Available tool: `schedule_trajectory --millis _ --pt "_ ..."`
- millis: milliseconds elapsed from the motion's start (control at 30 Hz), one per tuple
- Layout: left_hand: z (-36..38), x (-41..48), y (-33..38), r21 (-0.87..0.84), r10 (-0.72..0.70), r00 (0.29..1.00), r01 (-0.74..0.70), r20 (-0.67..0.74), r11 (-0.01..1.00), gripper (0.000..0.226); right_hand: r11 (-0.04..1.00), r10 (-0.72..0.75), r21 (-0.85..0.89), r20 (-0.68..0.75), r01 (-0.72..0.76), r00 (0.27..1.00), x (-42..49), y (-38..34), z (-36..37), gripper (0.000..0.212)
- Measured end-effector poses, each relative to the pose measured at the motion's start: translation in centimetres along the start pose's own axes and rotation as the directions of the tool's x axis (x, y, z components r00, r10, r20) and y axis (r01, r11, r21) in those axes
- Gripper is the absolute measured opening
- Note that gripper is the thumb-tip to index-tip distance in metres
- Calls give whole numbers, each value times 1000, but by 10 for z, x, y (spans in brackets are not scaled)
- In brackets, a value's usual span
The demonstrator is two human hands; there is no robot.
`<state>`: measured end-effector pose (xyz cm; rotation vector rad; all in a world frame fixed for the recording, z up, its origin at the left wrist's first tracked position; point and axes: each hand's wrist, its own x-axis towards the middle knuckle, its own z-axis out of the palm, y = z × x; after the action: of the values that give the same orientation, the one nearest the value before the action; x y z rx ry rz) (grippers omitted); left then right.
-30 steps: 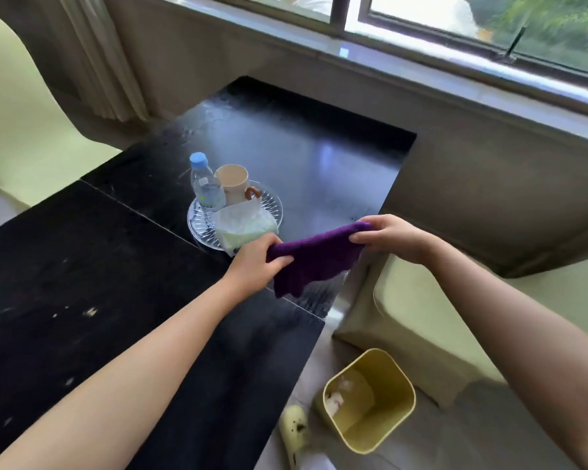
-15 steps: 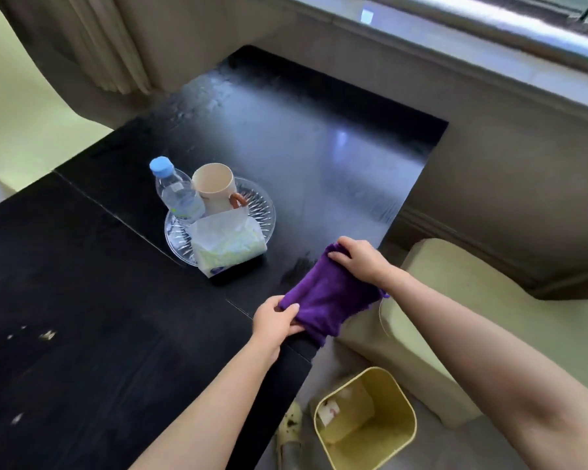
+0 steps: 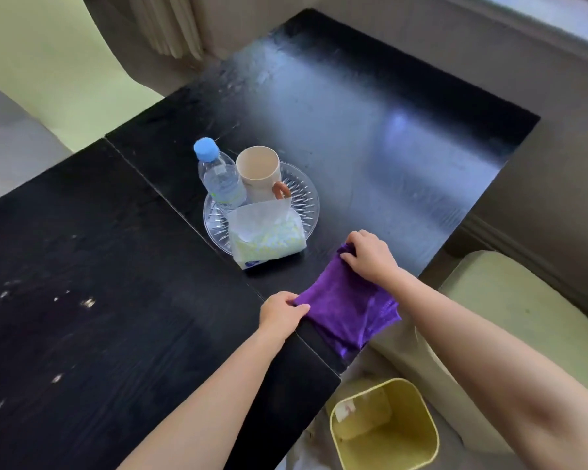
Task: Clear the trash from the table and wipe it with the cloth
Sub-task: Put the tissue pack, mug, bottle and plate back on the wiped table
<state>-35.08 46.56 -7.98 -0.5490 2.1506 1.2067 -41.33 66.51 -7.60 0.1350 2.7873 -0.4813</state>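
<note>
The head camera showed the purple cloth (image 3: 348, 308) now lying on the black table (image 3: 404, 157), where a second before both hands had held it stretched in the air off the table's right edge. It sat at the near right edge, its lower corner hanging past the rim above the yellow bin (image 3: 384, 432) on the floor. The left hand (image 3: 280, 315) had its fingers closed on the cloth's near left corner; the right hand (image 3: 370, 254) had its fingers curled and clamped on the bunched far corner. Setting it down suggested the wiping step was about to begin, with pale specks left on the near left of the table. Paper already lay in the bin, so clearing seemed largely done. The cloth's long axis ran diagonally, from the bunched far end pointing toward the glass tray (image 3: 308, 198) down to the overhanging near corner. The tissue pack (image 3: 269, 237), bottle (image 3: 219, 179) and cup (image 3: 260, 174) stood on that tray, just beside the cloth's far end.
</note>
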Motion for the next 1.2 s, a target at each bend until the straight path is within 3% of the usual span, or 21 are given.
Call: schedule_trajectory --millis 67,133,233,333,433,533,600,667,733,800,967,1100,1200 --pt "-14 3 4 -89 -36 998 32 -45 996 32 998 29 64 -11 -28 1000 7 -8 -5 26" --pt "-36 10 9 -171 -80 980 49 -183 984 47 979 45 200 -38 -37 998 16 -23 -11 26" --pt "-73 26 16 -328 -163 922 42 -352 944 58 912 104 394 47 -114 993 28 -59 -19 34" --pt "-98 48 29 -533 -214 955 73 -207 843 62 856 137 477 159 -197 978 38 -88 -13 27" --pt "-105 57 41 -536 -198 978 130 -72 834 49 897 128 402 165 -185 978 39 -100 -8 10" --pt "-109 59 37 -569 -221 974 155 -48 808 48 911 84 384 178 -148 980 40 -99 -10 12" --pt "-113 58 33 -564 -227 973 207 36 799 27 905 73 396 219 -157 973 41 -97 -11 11" --pt "-118 59 26 -554 -234 968 245 92 796 14 903 103 400 149 -156 983 44 -99 -17 28" --pt "-121 57 21 -569 -226 970 239 94 787 10 894 163 423 -2 -147 987 52 -104 -27 47" --pt "-126 53 15 -598 -224 971 229 85 768 10 872 163 475 -53 -119 985 64 -114 -34 51" --pt "-142 39 -2 -733 -166 983 174 84 658 20 843 114 531 -17 -87 993 86 -132 -28 26" --pt "-158 27 -19 -786 -128 991 116 47 607 32 730 132 680 -37 -72 991 80 -130 -22 28" --pt "-169 14 -33 -804 -116 993 76 9 590 40 741 104 671 -78 -25 992 61 -127 -22 27"
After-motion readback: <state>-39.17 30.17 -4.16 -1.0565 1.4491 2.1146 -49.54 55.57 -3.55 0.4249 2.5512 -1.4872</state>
